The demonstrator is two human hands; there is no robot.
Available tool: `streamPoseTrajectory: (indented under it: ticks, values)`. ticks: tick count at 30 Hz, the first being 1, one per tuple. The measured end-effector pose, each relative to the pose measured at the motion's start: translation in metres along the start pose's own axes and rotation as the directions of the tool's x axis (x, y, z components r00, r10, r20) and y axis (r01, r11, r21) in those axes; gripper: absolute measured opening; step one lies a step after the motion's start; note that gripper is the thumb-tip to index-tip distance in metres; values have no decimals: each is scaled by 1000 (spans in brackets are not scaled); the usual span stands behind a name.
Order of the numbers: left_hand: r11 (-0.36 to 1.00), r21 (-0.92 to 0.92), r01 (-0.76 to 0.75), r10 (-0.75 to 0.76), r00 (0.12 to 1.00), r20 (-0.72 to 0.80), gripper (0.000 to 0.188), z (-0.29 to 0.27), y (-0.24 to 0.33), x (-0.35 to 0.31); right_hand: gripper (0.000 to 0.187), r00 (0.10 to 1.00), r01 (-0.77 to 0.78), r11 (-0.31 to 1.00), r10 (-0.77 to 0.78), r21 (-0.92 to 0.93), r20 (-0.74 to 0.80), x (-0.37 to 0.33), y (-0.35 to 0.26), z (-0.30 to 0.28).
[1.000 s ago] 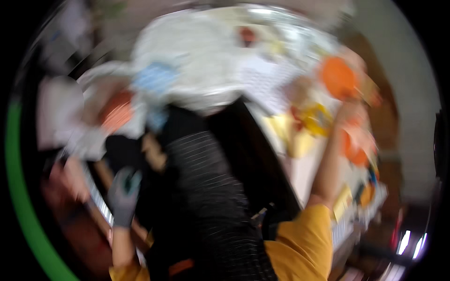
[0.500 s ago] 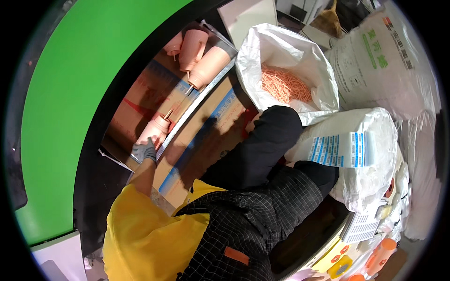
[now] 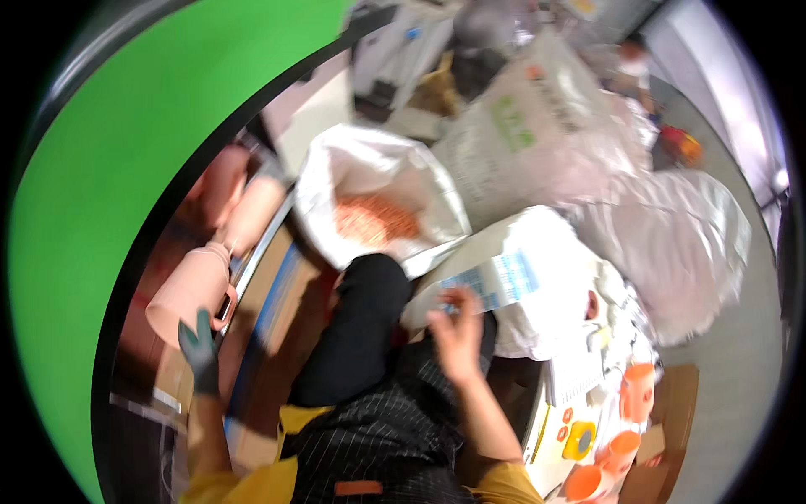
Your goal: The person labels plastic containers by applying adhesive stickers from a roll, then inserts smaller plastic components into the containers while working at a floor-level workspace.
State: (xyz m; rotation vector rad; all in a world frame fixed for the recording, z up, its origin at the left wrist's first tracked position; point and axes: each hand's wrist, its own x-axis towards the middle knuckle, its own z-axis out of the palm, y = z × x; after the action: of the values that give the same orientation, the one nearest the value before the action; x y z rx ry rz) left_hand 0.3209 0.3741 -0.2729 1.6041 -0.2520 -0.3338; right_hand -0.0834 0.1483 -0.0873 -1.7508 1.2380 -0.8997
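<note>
My left hand (image 3: 200, 353), in a dark grey glove, is closed on the lower rim of a pink plastic jug (image 3: 190, 292). The jug is tilted above the open box at the left, its handle toward me and its narrow end pointing up and away. My bare right hand (image 3: 459, 336) is over my lap, fingers curled at the edge of a blue-and-white label sheet (image 3: 512, 275). A small pale patch shows between thumb and fingers, too blurred to name. The sheet lies on a stuffed white sack (image 3: 520, 323).
More pink jugs (image 3: 256, 210) lie in the box's far end. Beyond my knee stands an open white sack (image 3: 382, 160) of thin pink pieces (image 3: 374, 220). Full plastic sacks (image 3: 537, 126) crowd the far right. Orange cups (image 3: 621, 454) and a yellow tape measure (image 3: 579, 440) sit at lower right.
My view has swung to the right. The left hand has raised the pink jug from the box and tilted it. My right hand has come up over my lap to the label sheet.
</note>
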Motion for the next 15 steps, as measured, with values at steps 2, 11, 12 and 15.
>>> streamPoseTrajectory:
  ticks: [2,11,12,15]
  values:
    - [907,102,-409,368,886,283,36,43,90,-49,79,992,-32,831,-41,555,118,12,6,55]
    - [779,-112,-617,352,282,892,45,170,133,-132,86,951,-25,359,297,933,-89,-14,32,-45]
    - [440,19,-898,426,228,875,40,172,141,-124,84,926,79,497,285,864,-248,-25,36,-54]
    - [296,210,-932,651,358,670,49,177,162,-100,90,875,61,879,181,473,-449,-46,18,-58]
